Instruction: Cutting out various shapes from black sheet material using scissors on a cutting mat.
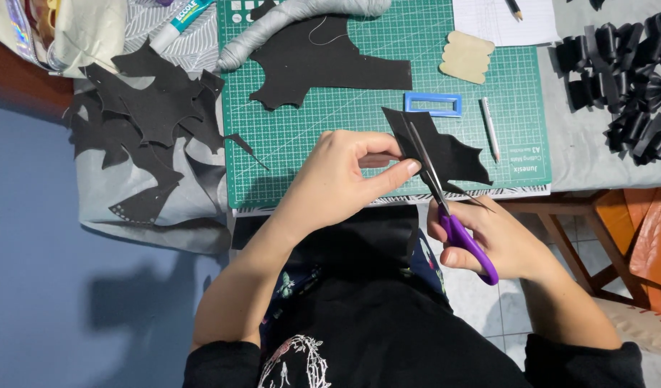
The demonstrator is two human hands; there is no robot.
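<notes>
Black felt piece pinched by left hand, purple-handled scissors cutting.

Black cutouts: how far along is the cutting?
Done: a heap of cut black pieces lies left of the green cutting mat. In hand: the left hand pinches a black scalloped piece while the right hand runs purple-handled scissors into it. Left: a larger black piece lies on the mat, only partly scalloped.

A wooden table carries a grey cloth, topped by a green cutting mat.
</notes>
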